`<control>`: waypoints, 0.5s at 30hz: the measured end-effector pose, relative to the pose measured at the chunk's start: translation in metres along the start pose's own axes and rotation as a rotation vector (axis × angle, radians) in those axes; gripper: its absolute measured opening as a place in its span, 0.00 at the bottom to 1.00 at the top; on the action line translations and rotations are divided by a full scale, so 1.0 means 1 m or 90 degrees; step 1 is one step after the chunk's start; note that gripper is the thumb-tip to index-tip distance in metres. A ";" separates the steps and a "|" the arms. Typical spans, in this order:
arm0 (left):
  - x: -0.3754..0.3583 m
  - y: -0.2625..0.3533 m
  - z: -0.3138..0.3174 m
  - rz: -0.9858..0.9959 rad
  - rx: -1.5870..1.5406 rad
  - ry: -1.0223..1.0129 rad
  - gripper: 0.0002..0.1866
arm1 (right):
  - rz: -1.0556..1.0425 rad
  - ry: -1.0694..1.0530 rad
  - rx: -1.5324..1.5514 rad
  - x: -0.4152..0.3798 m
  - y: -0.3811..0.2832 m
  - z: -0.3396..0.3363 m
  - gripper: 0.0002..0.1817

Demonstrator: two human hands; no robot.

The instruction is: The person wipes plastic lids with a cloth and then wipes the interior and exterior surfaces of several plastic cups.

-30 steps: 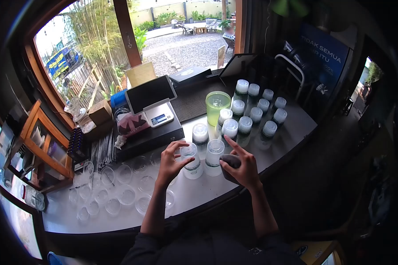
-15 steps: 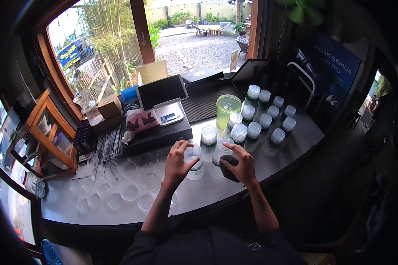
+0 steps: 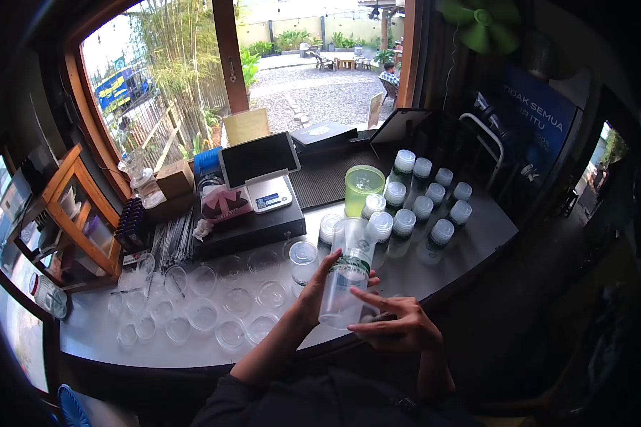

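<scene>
My left hand (image 3: pixel 322 288) is wrapped round a clear plastic cup (image 3: pixel 349 274) with green print, lifted and tilted above the counter's front edge. My right hand (image 3: pixel 406 324) is at the cup's lower end, two fingers stretched against its side. A dark cloth-like thing (image 3: pixel 369 312) shows between that hand and the cup, mostly hidden. Left of the held cup stands another cup (image 3: pixel 303 260) with a rounded top. Behind it are several similar cups (image 3: pixel 404 222) in rows, with clear rounded tops and green bands.
Clear plastic lids (image 3: pixel 202 313) are spread over the left of the metal counter (image 3: pixel 92 345). A tablet stand (image 3: pixel 271 193) sits on a black box behind them. A green translucent container (image 3: pixel 364 192) stands by the cups. Straws (image 3: pixel 172 238) lie near a wooden cabinet (image 3: pixel 85 206).
My left hand has left the cup at left and now holds the other cup, raised nearer to me and tilted. My right hand has moved down and right to its lower end.
</scene>
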State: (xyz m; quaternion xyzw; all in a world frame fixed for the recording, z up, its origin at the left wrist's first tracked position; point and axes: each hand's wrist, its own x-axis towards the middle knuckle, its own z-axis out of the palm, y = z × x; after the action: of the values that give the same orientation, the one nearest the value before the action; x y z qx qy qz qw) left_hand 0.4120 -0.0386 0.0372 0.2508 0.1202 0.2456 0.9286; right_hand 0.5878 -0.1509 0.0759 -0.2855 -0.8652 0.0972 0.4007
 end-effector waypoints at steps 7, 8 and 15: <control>0.000 0.001 0.005 0.138 0.410 -0.041 0.40 | 0.193 0.767 0.130 -0.001 0.004 0.009 0.22; 0.002 -0.002 0.004 0.113 0.358 -0.042 0.40 | 0.222 0.937 0.040 0.003 0.004 0.015 0.23; 0.011 -0.011 0.001 0.136 0.232 -0.052 0.35 | -0.007 0.237 -0.249 -0.018 0.018 0.088 0.15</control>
State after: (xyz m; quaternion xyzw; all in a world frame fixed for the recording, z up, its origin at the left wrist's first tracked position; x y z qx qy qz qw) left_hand 0.4263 -0.0414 0.0317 0.4354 0.0974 0.3061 0.8410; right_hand 0.5385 -0.1409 -0.0014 -0.3654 -0.7805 -0.1283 0.4908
